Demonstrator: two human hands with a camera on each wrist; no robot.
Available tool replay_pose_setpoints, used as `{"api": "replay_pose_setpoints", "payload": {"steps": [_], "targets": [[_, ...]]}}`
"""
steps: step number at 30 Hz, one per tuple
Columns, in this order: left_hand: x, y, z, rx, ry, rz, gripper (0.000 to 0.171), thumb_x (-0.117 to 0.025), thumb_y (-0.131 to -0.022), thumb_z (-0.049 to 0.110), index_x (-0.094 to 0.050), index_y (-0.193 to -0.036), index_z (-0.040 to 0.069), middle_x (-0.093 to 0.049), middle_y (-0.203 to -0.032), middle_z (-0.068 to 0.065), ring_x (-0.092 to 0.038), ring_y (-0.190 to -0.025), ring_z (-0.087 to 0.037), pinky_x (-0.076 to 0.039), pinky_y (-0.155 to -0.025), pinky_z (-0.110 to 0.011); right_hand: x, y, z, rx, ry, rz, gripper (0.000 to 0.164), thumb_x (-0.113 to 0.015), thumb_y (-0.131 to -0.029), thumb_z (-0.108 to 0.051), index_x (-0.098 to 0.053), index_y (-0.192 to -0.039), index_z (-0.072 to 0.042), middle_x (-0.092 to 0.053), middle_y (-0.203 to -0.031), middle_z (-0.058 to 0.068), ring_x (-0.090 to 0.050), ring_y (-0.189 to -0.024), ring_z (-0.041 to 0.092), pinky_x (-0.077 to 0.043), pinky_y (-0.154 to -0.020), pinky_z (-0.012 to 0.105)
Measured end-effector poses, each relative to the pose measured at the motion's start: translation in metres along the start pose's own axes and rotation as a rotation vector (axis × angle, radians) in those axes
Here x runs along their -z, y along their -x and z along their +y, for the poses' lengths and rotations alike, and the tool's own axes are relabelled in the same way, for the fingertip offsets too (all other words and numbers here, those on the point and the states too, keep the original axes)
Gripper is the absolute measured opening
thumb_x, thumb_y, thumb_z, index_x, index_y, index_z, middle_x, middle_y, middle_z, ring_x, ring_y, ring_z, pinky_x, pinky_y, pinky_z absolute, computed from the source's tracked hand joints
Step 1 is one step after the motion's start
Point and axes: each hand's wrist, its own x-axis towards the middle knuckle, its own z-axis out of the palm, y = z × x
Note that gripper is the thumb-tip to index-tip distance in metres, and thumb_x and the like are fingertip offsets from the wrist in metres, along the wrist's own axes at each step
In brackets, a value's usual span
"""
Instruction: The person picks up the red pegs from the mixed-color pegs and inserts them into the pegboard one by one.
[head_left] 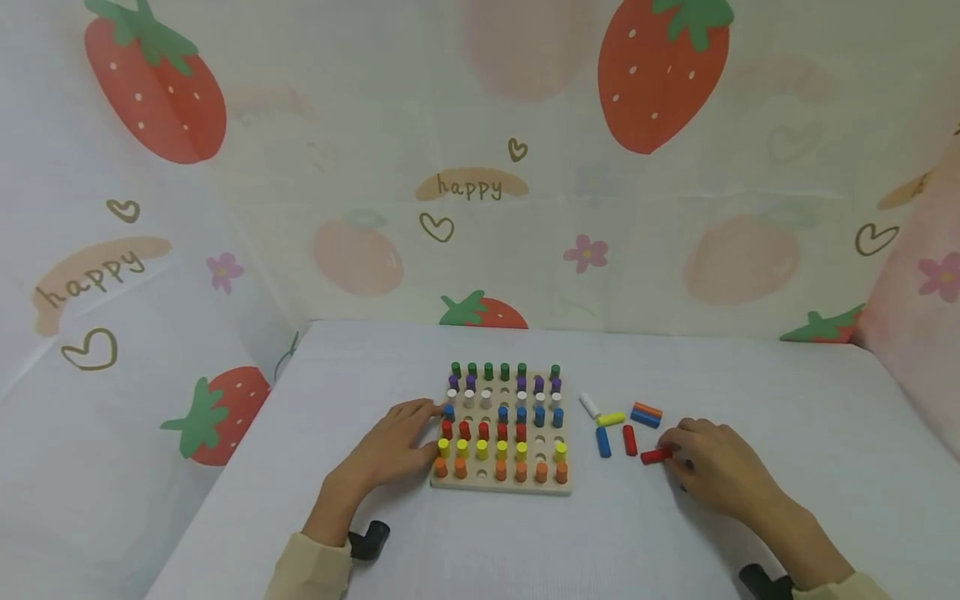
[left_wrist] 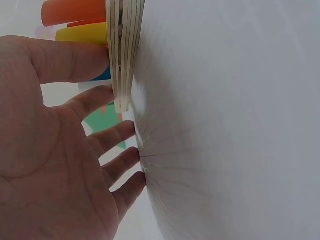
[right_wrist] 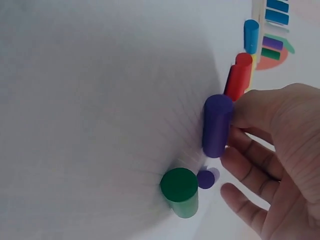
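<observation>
My left hand [head_left: 395, 443] is at the left side of a wooden pegboard [head_left: 501, 488]. Its thumb and index fingertip touch the board's edge, and the other fingers reach down to the cloth. Rows of coloured pegs stand in the board, with some bare holes among them. Over loose pegs on the right, my right hand [head_left: 716, 467] has its fingers loosely bent, fingertips right at a red peg [head_left: 656, 456]. In the right wrist view, a purple peg [right_wrist: 216, 127] lies against the thumb. A green peg [right_wrist: 180, 186] and another purple peg [right_wrist: 205, 180] lie below it, mostly hidden from the head view.
Between board and right hand lie a white peg [head_left: 588, 406], a yellow peg [head_left: 611, 419], a blue peg [head_left: 603, 442], another red peg [head_left: 629, 440] and an orange peg [head_left: 648, 409] beside a blue one. White cloth covers the table [head_left: 360, 350]; a printed curtain [head_left: 480, 275] stands behind.
</observation>
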Motion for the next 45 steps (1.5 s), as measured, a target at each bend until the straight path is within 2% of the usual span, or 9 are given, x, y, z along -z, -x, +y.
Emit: {"api": "replay_pose_setpoints", "payload": {"steps": [11,19,24,28,36,45], "targets": [[0.001,0.000,0.000,-0.007,0.008,0.006,0.060,-0.059,-0.096,0.025,-0.052,-0.154,0.010,-0.049,-0.163,-0.015,-0.040,-0.155,-0.041,-0.033,-0.129,-0.062,0.005,0.000,0.001,0.031,-0.032,-0.014,0.016,-0.088,-0.082,-0.014,-0.079,-0.095,-0.017,-0.075,-0.091,-0.004,-0.068,-0.085,0.016,-0.063,-0.086,0.049],[0.000,0.000,0.000,0.001,0.008,-0.001,0.061,-0.057,-0.096,0.026,-0.052,-0.155,0.010,-0.048,-0.163,-0.016,-0.040,-0.155,-0.041,-0.034,-0.128,-0.063,0.005,0.003,0.000,0.036,-0.018,0.023,0.017,-0.090,-0.080,-0.015,-0.078,-0.093,-0.018,-0.073,-0.088,-0.005,-0.068,-0.087,0.018,-0.062,-0.085,0.049],[-0.001,0.001,0.000,0.004,0.007,-0.004,0.062,-0.057,-0.096,0.026,-0.051,-0.155,0.010,-0.048,-0.163,-0.017,-0.040,-0.156,-0.041,-0.034,-0.128,-0.063,0.009,0.003,-0.002,0.032,-0.010,0.003,0.019,-0.089,-0.080,-0.013,-0.078,-0.095,-0.018,-0.076,-0.089,-0.005,-0.070,-0.087,0.018,-0.061,-0.089,0.053],[-0.001,0.000,-0.001,-0.003,0.007,0.003,0.060,-0.058,-0.096,0.025,-0.052,-0.154,0.009,-0.049,-0.163,-0.016,-0.040,-0.156,-0.041,-0.033,-0.129,-0.062,0.013,0.003,-0.004,0.036,-0.019,0.022,0.021,-0.088,-0.081,-0.011,-0.079,-0.098,-0.017,-0.078,-0.090,-0.006,-0.071,-0.087,0.017,-0.061,-0.092,0.055],[-0.001,0.000,-0.002,-0.004,0.008,0.000,0.060,-0.058,-0.096,0.026,-0.053,-0.154,0.009,-0.048,-0.164,-0.016,-0.039,-0.156,-0.041,-0.032,-0.129,-0.062,0.018,0.004,-0.008,0.070,-0.022,0.085,0.023,-0.090,-0.079,-0.011,-0.078,-0.096,-0.020,-0.074,-0.088,-0.009,-0.067,-0.084,0.014,-0.062,-0.085,0.047],[0.000,-0.001,-0.002,-0.015,0.012,0.006,0.058,-0.058,-0.096,0.026,-0.054,-0.152,0.010,-0.048,-0.163,-0.015,-0.040,-0.156,-0.041,-0.034,-0.128,-0.062,0.017,0.001,-0.015,0.056,-0.048,0.066,0.022,-0.089,-0.081,-0.013,-0.079,-0.099,-0.020,-0.075,-0.091,-0.008,-0.068,-0.087,0.014,-0.064,-0.084,0.046]]}}
